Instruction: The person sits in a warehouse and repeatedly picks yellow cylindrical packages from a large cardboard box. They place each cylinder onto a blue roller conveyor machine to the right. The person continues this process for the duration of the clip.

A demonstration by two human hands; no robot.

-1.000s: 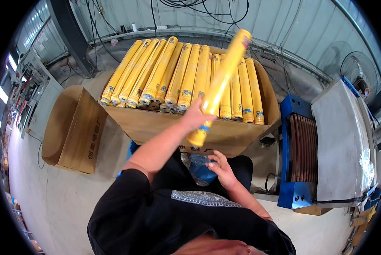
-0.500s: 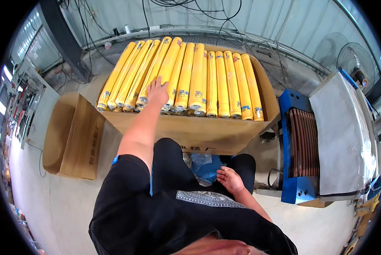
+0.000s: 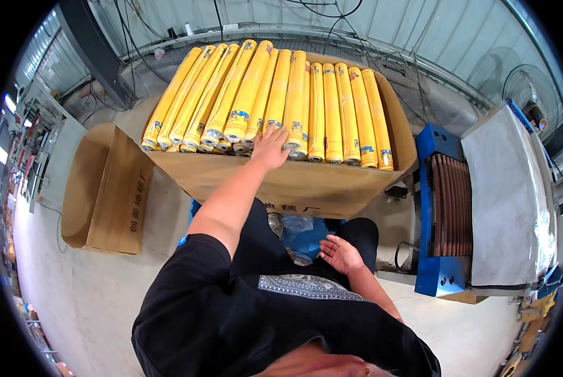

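A worker in a black T-shirt, knees bent, reached with the left hand [image 3: 270, 147] toward a row of yellow rolls [image 3: 297, 94] packed in a large open carton [image 3: 331, 182] at twelve o'clock. The fingers lay over the near end of one roll [image 3: 279, 88] left of the row's middle; with the thumb and the undersides of the fingers out of sight, I could not tell whether they gripped it or only rested there. The right hand [image 3: 341, 252], at one o'clock and close to the body, hung free above the thigh, its fingers loosely curled around nothing. Beneath the top row, more rolls showed only as round ends along the carton's near edge, the rest of their length covered. Blue and clear plastic [image 3: 303, 242] lay between the knees, partly masked by the legs and too jumbled to make out. A smaller carton [image 3: 118, 207] gaped at ten o'clock, its depths out of view. At two o'clock stood a blue frame [image 3: 454, 279] with reddish-brown slats [image 3: 451, 207]; beyond it, toward half past one, a fan [image 3: 531, 94] showed faintly, and objects along the room's edges were cut off by the black rim.
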